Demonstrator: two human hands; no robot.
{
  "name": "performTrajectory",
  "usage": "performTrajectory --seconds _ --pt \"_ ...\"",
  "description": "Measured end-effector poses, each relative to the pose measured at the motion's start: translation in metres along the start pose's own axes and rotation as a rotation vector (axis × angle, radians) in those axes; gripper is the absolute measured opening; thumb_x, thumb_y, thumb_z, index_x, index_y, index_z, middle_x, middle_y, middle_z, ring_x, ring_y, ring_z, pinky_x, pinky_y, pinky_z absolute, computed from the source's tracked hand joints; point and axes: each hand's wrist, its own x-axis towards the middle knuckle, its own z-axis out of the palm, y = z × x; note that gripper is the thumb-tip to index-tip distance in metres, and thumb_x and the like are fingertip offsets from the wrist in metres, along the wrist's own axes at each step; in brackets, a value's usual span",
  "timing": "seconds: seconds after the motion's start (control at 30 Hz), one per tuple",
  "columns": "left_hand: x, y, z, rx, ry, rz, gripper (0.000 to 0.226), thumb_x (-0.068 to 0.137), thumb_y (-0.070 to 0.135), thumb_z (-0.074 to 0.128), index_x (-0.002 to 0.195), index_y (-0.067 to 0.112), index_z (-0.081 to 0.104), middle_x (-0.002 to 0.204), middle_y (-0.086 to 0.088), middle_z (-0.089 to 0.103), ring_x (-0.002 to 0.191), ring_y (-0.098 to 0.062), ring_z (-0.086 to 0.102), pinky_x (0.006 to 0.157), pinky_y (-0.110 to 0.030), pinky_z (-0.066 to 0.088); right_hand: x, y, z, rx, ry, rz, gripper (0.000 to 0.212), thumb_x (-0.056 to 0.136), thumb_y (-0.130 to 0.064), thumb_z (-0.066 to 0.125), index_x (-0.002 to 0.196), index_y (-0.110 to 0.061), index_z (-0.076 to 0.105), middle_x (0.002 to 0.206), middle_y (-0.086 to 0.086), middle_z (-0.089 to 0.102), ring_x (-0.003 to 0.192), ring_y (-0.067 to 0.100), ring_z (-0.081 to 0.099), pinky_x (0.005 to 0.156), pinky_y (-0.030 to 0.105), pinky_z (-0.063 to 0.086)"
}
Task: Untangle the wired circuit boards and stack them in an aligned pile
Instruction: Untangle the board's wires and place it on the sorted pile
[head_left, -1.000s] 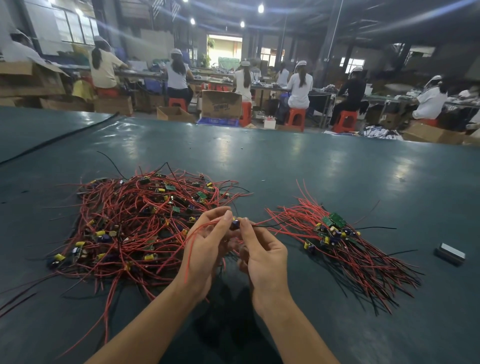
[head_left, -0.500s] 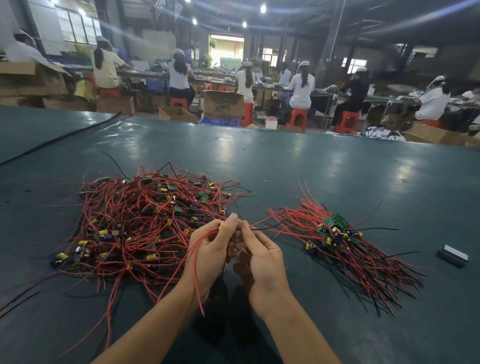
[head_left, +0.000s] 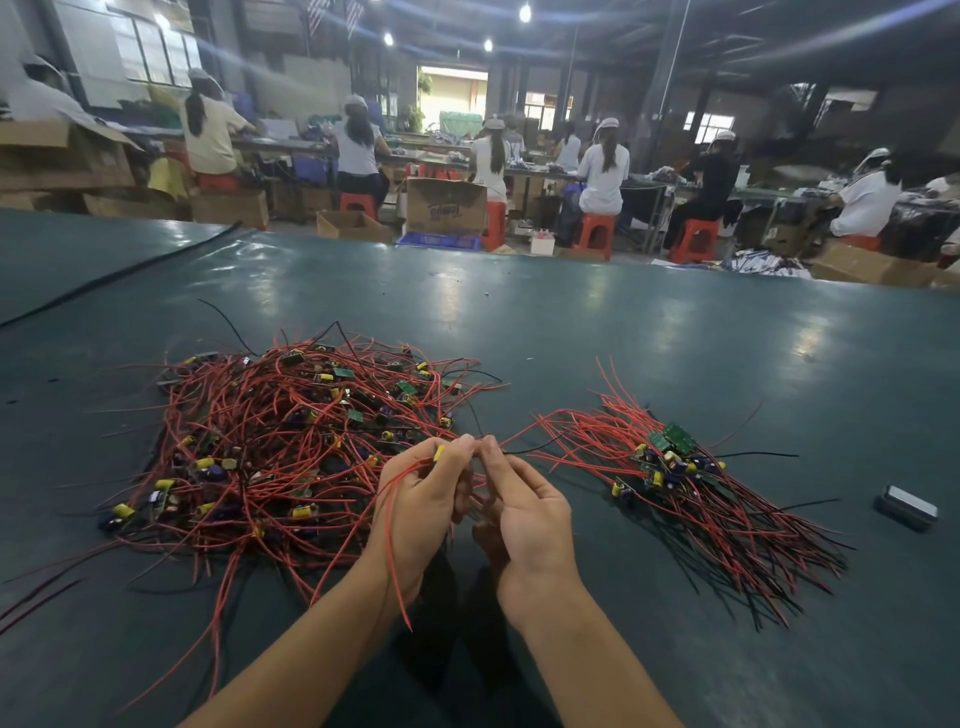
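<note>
Between tangled heap (head_left: 270, 441) and small aligned pile (head_left: 675, 462), pinches one wired board (head_left: 439, 453) with left grip (head_left: 421, 499) and right grip (head_left: 524, 514); seems mostly undone.

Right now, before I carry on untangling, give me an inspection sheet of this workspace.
Surface: dark green table mat, glossy, catching lamp reflections.
Job's things: tangled heap of red-wired boards at left; sorted pile at right, boards together, wires fanned toward the near side.
Clutter: small dark block at far right, kind unclear.
Hands: left hand grips a wired board with a yellow part; right hand pinches its wires at the fingertips, close beside the left.
Cables: black cable lying across the mat's far left.
Surroundings: seated workers on red stools beyond the mat; cardboard boxes on the floor.
</note>
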Motion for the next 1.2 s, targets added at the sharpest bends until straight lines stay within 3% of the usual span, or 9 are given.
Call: performTrajectory --seconds 0.17,0.3,0.4,0.47,0.57,0.73,0.93,1.1,1.2 --pt "-0.002 0.002 -0.002 0.001 0.017 -0.043 0.037 0.091 0.015 0.063 0.054 0.016 0.061 0.049 -0.003 0.048 0.044 -0.013 0.042 0.042 -0.024 0.036 0.004 0.001 0.000 0.002 0.036 -0.046 0.022 0.084 -0.019 0.075 0.062 -0.018 0.076 0.073 0.008 0.071 0.073 0.026 0.061 0.075 0.045 0.053" --pt "-0.006 0.005 0.001 0.025 -0.057 -0.084 0.027 0.086 0.027 0.070 0.063 0.013 0.070 0.061 -0.014 0.065 0.053 -0.022 0.060 0.050 -0.029 0.047 0.003 0.000 -0.003 -0.029 0.054 -0.068 0.027 0.087 -0.025 0.072 0.061 -0.025 0.074 0.066 0.000 0.070 0.064 0.020 0.061 0.062 0.034 0.048" --pt "-0.006 0.007 0.000 -0.023 -0.048 -0.133 0.027 0.088 0.020 0.068 0.062 0.011 0.069 0.064 -0.022 0.063 0.058 -0.027 0.060 0.058 -0.035 0.051 0.004 -0.003 -0.006 -0.025 0.046 -0.026 0.024 0.091 -0.020 0.069 0.067 -0.022 0.072 0.065 -0.002 0.070 0.054 0.012 0.064 0.048 0.022 0.048" --pt "-0.004 0.007 -0.002 -0.048 -0.034 -0.154 0.034 0.091 0.012 0.062 0.056 0.015 0.064 0.056 -0.011 0.056 0.050 -0.018 0.053 0.049 -0.024 0.046 0.004 -0.004 -0.007 -0.018 0.057 -0.050 0.015 0.093 -0.016 0.066 0.078 -0.019 0.068 0.066 -0.002 0.070 0.054 0.010 0.064 0.044 0.020 0.047" --pt "-0.004 0.008 -0.003 -0.019 -0.081 -0.208 0.040 0.092 0.011 0.059 0.052 0.018 0.060 0.053 -0.002 0.050 0.045 -0.013 0.045 0.043 -0.020 0.040 0.005 -0.004 -0.007 -0.064 0.079 -0.128 0.011 0.092 -0.019 0.068 0.081 -0.019 0.067 0.069 -0.001 0.071 0.064 0.014 0.064 0.053 0.022 0.051" --pt "-0.005 0.011 -0.002 0.021 -0.131 -0.214 0.031 0.090 0.022 0.065 0.060 0.021 0.071 0.066 -0.008 0.070 0.059 -0.020 0.068 0.053 -0.026 0.053 0.003 -0.005 -0.006 -0.014 0.102 -0.090 0.019 0.086 -0.023 0.074 0.068 -0.021 0.074 0.081 0.008 0.075 0.077 0.025 0.069 0.078 0.043 0.058" --pt "-0.006 0.011 0.000 -0.001 -0.093 -0.173 0.036 0.091 0.018 0.064 0.055 0.021 0.068 0.058 -0.005 0.063 0.050 -0.014 0.059 0.047 -0.025 0.048 -0.002 0.001 0.000 -0.021 0.014 -0.069 0.020 0.087 -0.018 0.072 0.069 -0.020 0.079 0.078 0.007 0.076 0.068 0.018 0.072 0.061 0.030 0.060" --pt "-0.003 0.011 -0.001 -0.017 -0.078 -0.170 0.036 0.090 0.013 0.065 0.054 0.018 0.068 0.064 -0.010 0.068 0.059 -0.019 0.066 0.054 -0.027 0.054 -0.002 0.003 0.002 -0.093 0.034 -0.093 0.024 0.089 -0.019 0.070 0.069 -0.021 0.080 0.077 0.007 0.077 0.072 0.017 0.073 0.067 0.028 0.061" --pt "-0.004 0.010 0.000 0.005 -0.094 -0.148 0.040 0.091 0.010 0.064 0.052 0.018 0.064 0.052 -0.003 0.060 0.046 -0.012 0.057 0.045 -0.020 0.047 0.001 0.000 0.000 -0.141 0.084 -0.113 0.027 0.090 -0.020 0.070 0.065 -0.023 0.079 0.074 0.004 0.076 0.073 0.019 0.071 0.076 0.036 0.060"
